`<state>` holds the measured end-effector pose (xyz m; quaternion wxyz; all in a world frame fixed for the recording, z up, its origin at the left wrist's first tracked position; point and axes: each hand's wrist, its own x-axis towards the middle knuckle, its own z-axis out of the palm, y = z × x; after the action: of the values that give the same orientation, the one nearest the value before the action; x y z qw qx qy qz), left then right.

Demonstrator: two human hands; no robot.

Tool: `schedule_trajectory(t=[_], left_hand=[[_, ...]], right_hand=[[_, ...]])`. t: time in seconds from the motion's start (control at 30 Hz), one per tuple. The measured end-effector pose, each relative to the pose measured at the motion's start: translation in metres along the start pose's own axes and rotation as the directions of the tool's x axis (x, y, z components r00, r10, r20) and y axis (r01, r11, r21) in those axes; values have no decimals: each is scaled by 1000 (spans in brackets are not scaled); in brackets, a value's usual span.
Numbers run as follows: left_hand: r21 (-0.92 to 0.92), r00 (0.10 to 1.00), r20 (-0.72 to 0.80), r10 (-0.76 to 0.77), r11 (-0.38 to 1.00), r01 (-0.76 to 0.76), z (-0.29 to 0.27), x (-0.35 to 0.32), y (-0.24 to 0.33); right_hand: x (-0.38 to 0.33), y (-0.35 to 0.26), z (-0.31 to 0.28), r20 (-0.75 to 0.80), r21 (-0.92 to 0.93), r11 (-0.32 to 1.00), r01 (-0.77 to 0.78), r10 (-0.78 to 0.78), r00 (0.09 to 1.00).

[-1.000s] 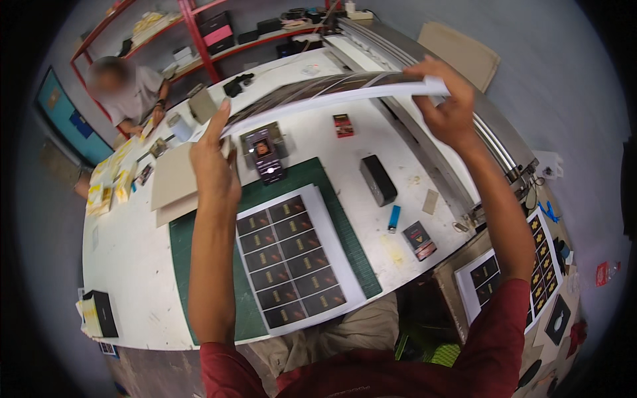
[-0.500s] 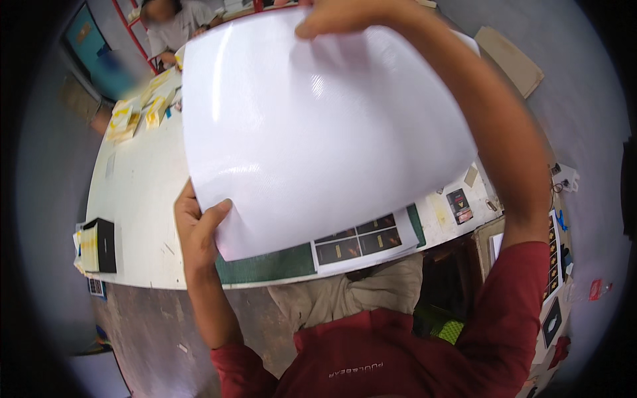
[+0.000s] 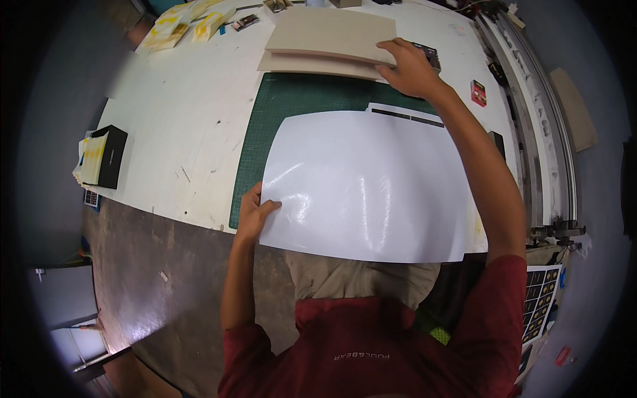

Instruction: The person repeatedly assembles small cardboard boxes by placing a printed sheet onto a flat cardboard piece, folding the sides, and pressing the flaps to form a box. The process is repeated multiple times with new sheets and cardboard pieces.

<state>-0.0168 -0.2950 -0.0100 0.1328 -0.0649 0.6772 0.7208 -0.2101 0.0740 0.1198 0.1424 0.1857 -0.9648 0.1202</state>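
A large glossy white sheet [image 3: 365, 179] lies low over the green cutting mat [image 3: 292, 96], its near edge reaching past the table's front. My left hand [image 3: 251, 215] pinches the sheet's left edge, thumb on top. Beyond the mat, my right hand [image 3: 413, 71] grips the right edge of a beige board [image 3: 332, 30], fingers above and thumb lower down. A second board [image 3: 318, 65] shows beneath that one, with a gap between them. From under the white sheet's far edge peeks a printed sheet [image 3: 406, 114] with dark panels.
A black box [image 3: 114, 158] with yellow-white papers stands at the left edge of the white table [image 3: 172, 119]. Yellow-white stacks [image 3: 169, 28] lie far left. A small red box [image 3: 478, 93] sits right of the boards, near a long metal rail [image 3: 531, 126]. Printed sheets [image 3: 541, 298] lie lower right.
The white sheet has come down from a raised position toward me. My right hand has left its far edge and now grips the board. The view has shifted, showing the boards and mat.
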Motion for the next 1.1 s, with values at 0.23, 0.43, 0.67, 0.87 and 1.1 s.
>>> schedule_trajectory(t=[0.23, 0.43, 0.67, 0.87, 1.1], left_hand=[[-65, 1000, -27, 17, 998, -18, -10, 17, -8], [-72, 999, -40, 35, 997, -38, -13, 23, -9], [-76, 999, -28, 26, 997, -28, -18, 31, -11], [-69, 998, -38, 43, 997, -46, -15, 32, -7], [19, 999, -23, 43, 999, -43, -15, 32, -3]], right_hand=[[47, 3, 47, 77, -124, 989, 76, -67, 995], [62, 21, 49, 31, -65, 998, -10, 13, 999], [50, 11, 53, -49, -232, 946, 225, -242, 969], [60, 14, 61, -49, -333, 913, 235, -266, 963], [56, 12, 49, 67, -210, 955, 209, -200, 978]])
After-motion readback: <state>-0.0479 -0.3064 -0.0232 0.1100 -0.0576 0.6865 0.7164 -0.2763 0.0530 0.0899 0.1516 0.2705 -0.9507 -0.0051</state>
